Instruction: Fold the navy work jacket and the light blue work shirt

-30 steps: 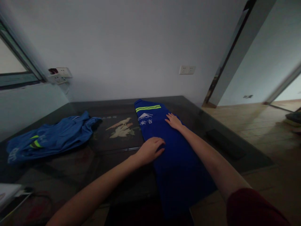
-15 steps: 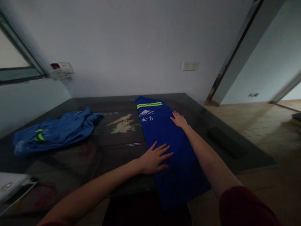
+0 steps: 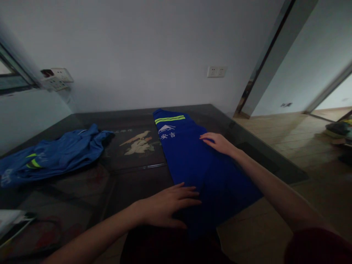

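Observation:
A deep blue garment point(image 3: 187, 154), with a yellow-green reflective stripe and white lettering, lies folded lengthwise on the dark table point(image 3: 143, 183). Its lower part spreads wider to the right and hangs over the near edge. My left hand point(image 3: 167, 205) is open near the garment's lower left edge, fingers stretched across the cloth. At the right edge, about halfway up, is my right hand point(image 3: 221, 144), fingers loosely bent and slightly apart; no cloth shows gripped between them. A second, crumpled blue garment point(image 3: 68, 154) with similar stripes lies on the left.
A white object point(image 3: 11, 222) sits at the table's near left corner, partly cut off. A dark flat object point(image 3: 258, 156) lies right of my right forearm. Behind the table is a wall with sockets point(image 3: 217, 71); the tiled floor point(image 3: 275, 128) is to the right.
My left hand has slid down toward the near edge. My right hand has lifted its flat fingers into a bend, and the garment's lower right part has spread out to the right.

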A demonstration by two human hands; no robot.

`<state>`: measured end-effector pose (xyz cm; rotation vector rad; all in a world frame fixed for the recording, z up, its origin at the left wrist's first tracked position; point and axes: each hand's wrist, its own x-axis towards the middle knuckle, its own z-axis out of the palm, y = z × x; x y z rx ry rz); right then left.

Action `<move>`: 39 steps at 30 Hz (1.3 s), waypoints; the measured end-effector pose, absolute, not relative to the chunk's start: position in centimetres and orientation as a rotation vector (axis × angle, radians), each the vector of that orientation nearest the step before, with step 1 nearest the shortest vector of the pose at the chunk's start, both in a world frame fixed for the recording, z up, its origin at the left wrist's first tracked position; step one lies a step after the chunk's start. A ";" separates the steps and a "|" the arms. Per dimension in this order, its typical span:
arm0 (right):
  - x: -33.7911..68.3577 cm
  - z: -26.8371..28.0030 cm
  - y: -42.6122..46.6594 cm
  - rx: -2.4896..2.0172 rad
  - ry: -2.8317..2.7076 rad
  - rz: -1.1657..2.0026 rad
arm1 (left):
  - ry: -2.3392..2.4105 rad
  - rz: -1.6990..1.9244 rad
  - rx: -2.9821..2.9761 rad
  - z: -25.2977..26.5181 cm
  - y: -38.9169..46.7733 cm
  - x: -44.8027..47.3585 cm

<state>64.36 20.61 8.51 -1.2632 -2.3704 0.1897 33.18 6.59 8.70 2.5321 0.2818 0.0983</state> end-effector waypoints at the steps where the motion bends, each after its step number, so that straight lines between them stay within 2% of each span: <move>1: 65.0 9.1 18.5 -1.247 -2.411 0.261 | 0.280 0.073 2.588 8.3 6.3 33.2; 6: 69.8 9.3 8.7 -1.484 -2.340 0.466 | 0.333 0.145 2.830 4.6 4.6 35.1; 11: 73.2 5.5 4.0 -1.929 -1.977 0.313 | 0.381 0.291 2.955 2.7 4.1 36.8; 15: 72.7 3.3 3.7 -2.070 -1.814 0.226 | 0.369 0.325 3.019 3.3 4.1 36.8; 23: 70.7 5.0 3.3 -1.938 -1.616 0.157 | 0.347 0.342 3.005 6.7 3.7 35.8; 27: 69.3 5.7 2.2 -1.839 -1.616 0.334 | 0.316 0.329 2.951 8.6 4.1 33.7; 32: 68.4 5.1 0.9 -1.724 -1.940 0.601 | 0.327 0.199 2.796 9.3 4.1 30.2; 35: 69.1 4.3 0.1 -1.659 -2.102 0.407 | 0.330 0.145 2.807 7.6 3.6 28.6; 39: 70.4 2.9 -0.8 -1.551 -2.296 -0.137 | 0.465 0.212 2.982 5.0 3.4 27.5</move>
